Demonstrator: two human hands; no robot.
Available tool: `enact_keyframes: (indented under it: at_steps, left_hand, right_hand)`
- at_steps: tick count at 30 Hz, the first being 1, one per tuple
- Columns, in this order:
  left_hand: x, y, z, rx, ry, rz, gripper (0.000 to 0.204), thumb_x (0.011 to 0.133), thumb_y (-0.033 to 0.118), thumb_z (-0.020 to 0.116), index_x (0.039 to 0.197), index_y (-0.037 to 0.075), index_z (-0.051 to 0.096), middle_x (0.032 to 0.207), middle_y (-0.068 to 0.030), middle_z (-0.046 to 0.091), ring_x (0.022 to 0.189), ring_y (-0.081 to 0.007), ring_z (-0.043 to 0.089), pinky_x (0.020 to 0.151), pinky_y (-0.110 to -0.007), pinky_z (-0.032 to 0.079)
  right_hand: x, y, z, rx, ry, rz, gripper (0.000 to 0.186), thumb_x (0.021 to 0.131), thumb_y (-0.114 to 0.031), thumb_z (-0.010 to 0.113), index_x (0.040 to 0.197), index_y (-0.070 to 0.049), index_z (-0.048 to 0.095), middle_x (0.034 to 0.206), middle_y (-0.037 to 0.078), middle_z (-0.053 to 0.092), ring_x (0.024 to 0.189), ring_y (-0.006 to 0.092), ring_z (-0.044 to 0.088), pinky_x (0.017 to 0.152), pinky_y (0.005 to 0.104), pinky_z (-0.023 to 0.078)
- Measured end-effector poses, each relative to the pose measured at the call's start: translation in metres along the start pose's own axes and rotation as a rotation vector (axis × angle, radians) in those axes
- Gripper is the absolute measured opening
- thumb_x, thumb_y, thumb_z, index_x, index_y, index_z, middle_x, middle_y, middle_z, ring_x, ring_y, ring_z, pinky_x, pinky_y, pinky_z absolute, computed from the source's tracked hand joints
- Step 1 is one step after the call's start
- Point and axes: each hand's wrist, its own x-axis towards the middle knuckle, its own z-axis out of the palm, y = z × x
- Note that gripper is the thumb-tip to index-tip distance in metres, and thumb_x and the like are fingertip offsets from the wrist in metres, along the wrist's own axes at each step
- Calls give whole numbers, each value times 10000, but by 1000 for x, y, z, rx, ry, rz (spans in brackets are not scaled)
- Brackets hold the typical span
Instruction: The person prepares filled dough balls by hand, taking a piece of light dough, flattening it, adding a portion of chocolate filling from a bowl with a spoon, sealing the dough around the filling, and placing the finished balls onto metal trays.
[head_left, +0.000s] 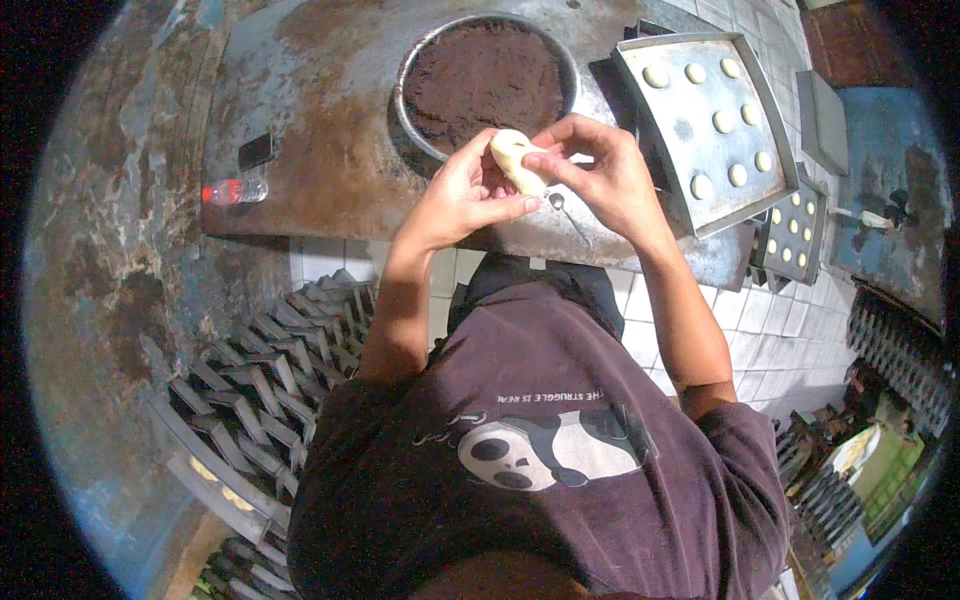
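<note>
A pale piece of dough (pixel 514 160) is held up between my two hands, over the near edge of the table. My left hand (pixel 468 190) cups it from the left, fingers behind and thumb stretched along below. With thumb and index finger, my right hand (pixel 600 170) pinches the dough's right side. Just beyond my hands stands a large round metal pan (pixel 402 112) of dark brown, crumbly filling (pixel 485 80). A small metal spoon (pixel 570 218) lies on the table below the dough, between my wrists.
On the right, a square metal tray (pixel 700 125) carries several round dough pieces, and a second tray (pixel 792 232) of them sits lower. At the table's left lie a black phone (pixel 256 151) and a red-capped bottle (pixel 236 191). Stacked dark metal racks (pixel 275 370) stand at lower left.
</note>
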Motion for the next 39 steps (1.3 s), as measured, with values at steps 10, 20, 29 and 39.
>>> enact_keyframes:
  at_steps: [10,20,29,39]
  left_hand:
    - [0,7,11,-184,167,-50,256,972,188,579,1158,22,633,1063,-36,658,964,-124,625,852,-287,514]
    - [4,28,20,-41,136,75,339,1004,283,653,1253,65,577,1018,18,640,850,-38,560,664,-201,446]
    - [33,34,44,-317,188,-69,302,990,201,639,1247,48,601,974,-13,661,711,-10,533,502,-171,371]
    - [76,55,86,57,375,225,375,909,79,802,1214,61,585,778,22,604,746,-40,587,612,-209,475]
  right_hand:
    - [1,-53,6,-564,-84,-441,766,727,-263,925,1415,-117,622,1242,121,576,1054,252,613,1001,437,515]
    - [7,-40,-18,-81,17,-131,296,879,-150,803,1142,-24,752,971,131,756,866,211,727,811,339,585]
    - [6,-40,-34,-392,78,-416,551,793,-327,887,1270,-95,738,1096,99,677,927,269,696,860,378,571]
    - [-9,9,-63,949,147,195,236,989,-135,724,1175,11,721,1037,89,740,927,169,720,816,282,625]
